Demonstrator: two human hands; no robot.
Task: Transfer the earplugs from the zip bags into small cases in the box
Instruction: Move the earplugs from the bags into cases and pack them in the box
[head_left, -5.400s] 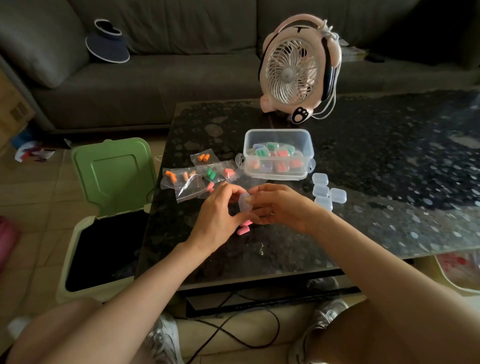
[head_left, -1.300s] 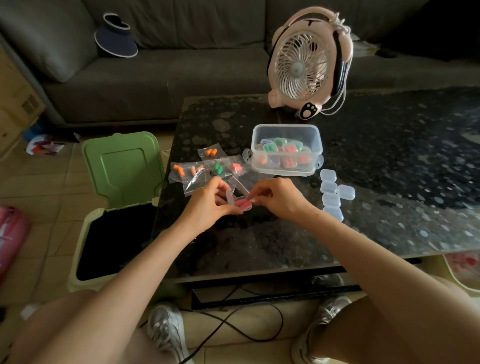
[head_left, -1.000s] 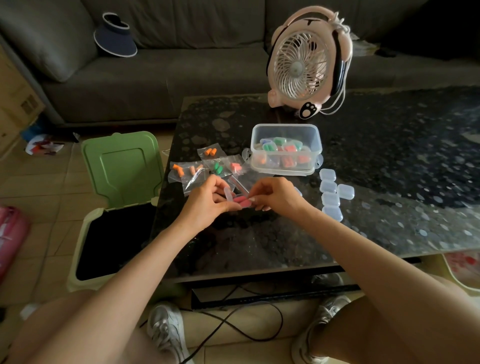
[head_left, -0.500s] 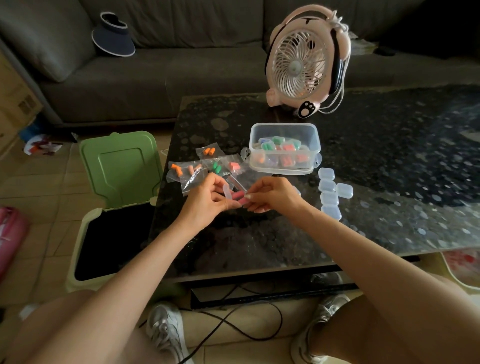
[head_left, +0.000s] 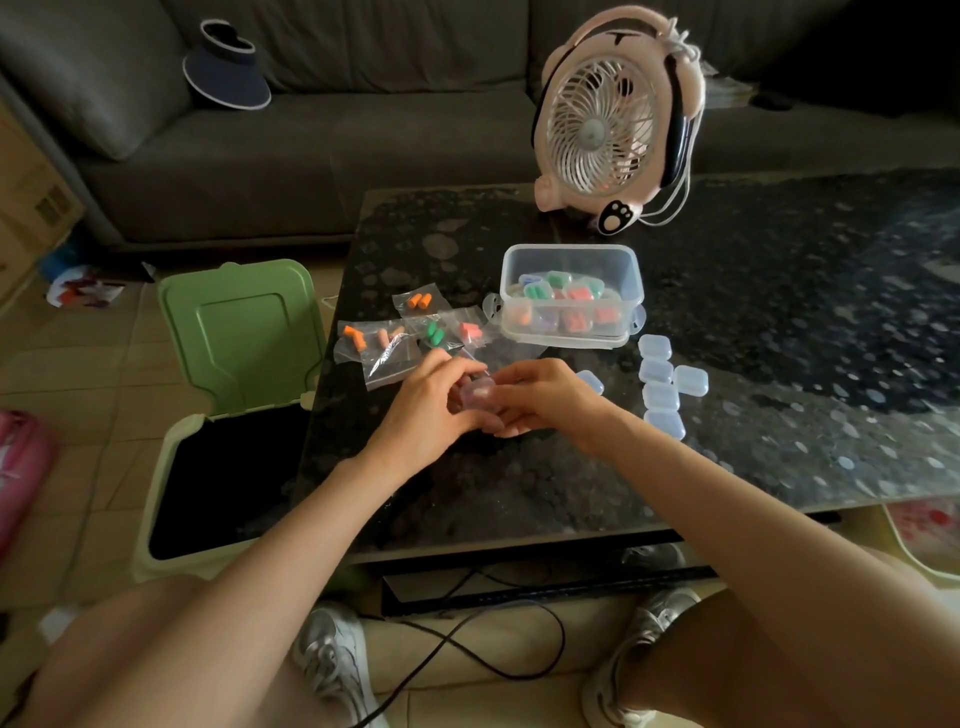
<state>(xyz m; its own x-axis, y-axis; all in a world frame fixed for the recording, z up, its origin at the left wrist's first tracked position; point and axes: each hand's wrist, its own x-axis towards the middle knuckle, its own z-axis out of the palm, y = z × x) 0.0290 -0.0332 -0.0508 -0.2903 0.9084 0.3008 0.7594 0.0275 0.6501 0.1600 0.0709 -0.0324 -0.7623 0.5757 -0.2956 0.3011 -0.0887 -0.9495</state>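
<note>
Your left hand (head_left: 423, 410) and right hand (head_left: 543, 397) both curl round one small case (head_left: 475, 388), just above the tabletop (head_left: 779, 364) and near the zip bags (head_left: 395, 343). Uneven squeezing could pop the lid and spill the pinkish earplugs (head_left: 485, 399). Its broad face tilts toward you; the long axis seems to run left-right, but your fingers hide the ends.

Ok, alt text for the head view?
A person's left hand and right hand hold a small clear plastic case over a dark speckled table. Beyond lie clear zip bags of coloured earplugs, a clear plastic box of filled cases and, at right, empty cases.
</note>
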